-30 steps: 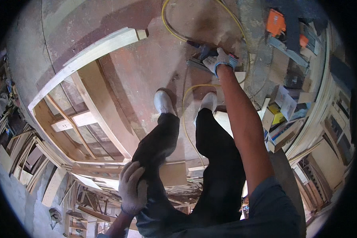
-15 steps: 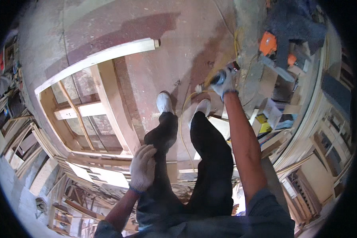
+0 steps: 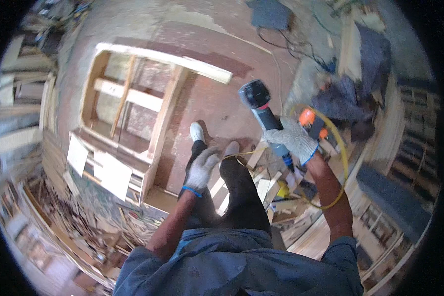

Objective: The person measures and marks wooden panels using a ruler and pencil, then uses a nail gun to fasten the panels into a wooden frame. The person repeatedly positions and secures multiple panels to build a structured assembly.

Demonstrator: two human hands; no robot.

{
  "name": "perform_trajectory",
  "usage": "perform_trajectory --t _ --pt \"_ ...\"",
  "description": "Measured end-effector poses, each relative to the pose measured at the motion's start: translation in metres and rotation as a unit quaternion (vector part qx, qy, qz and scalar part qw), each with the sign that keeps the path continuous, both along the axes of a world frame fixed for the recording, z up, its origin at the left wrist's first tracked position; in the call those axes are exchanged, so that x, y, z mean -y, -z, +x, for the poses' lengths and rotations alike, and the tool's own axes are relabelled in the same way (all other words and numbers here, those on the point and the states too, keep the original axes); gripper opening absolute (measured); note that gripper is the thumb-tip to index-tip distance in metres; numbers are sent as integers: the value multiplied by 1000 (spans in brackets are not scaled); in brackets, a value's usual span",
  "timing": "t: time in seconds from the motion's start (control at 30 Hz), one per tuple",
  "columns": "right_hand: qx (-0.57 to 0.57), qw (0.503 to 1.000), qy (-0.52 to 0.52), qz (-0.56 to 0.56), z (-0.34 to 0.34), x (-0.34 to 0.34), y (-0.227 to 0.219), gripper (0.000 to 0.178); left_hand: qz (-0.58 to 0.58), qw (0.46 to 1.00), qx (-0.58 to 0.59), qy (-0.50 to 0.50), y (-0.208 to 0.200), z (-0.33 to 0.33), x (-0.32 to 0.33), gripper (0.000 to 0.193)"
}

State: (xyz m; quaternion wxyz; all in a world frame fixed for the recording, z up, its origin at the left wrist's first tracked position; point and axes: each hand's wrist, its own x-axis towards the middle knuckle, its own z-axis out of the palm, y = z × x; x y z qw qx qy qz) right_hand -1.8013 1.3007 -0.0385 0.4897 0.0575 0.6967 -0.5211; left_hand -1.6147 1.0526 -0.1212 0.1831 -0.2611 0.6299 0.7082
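Observation:
In my gloved right hand [image 3: 294, 139] is an air tool [image 3: 269, 118] with a grey body and a bulky black head. Its head points away from me, and a blue fitting shows at the near end; the exact kind of tool is unclear. A yellow hose [image 3: 341, 148] loops round beside that wrist. My left hand [image 3: 202, 168], also gloved, is over my left leg with its fingers spread and nothing in them. To the left on the floor lies a wooden frame [image 3: 165, 111] with crossing slats.
Light panels [image 3: 114, 175] rest at the frame's near end. Scrap wood [image 3: 91, 237] is heaped at the near left. On the right are an orange object [image 3: 307, 116], dark cloth [image 3: 343, 101] and long boards [image 3: 380, 148]. A black cable [image 3: 291, 47] runs across the far floor.
My right hand has lifted the air tool nearer to me. My left hand has come off the thigh area and moved right. The view has turned, and the frame appears farther right.

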Motion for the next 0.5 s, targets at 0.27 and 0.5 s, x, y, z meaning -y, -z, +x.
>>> perform_trajectory --t 0.27,0.5 --pt "327 791 155 -494 139 139 10 46 408 860 -11 -305 -80 88 25 35" --pt "164 979 -77 -96 256 120 45 43 176 888 33 -424 -81 198 68 26"
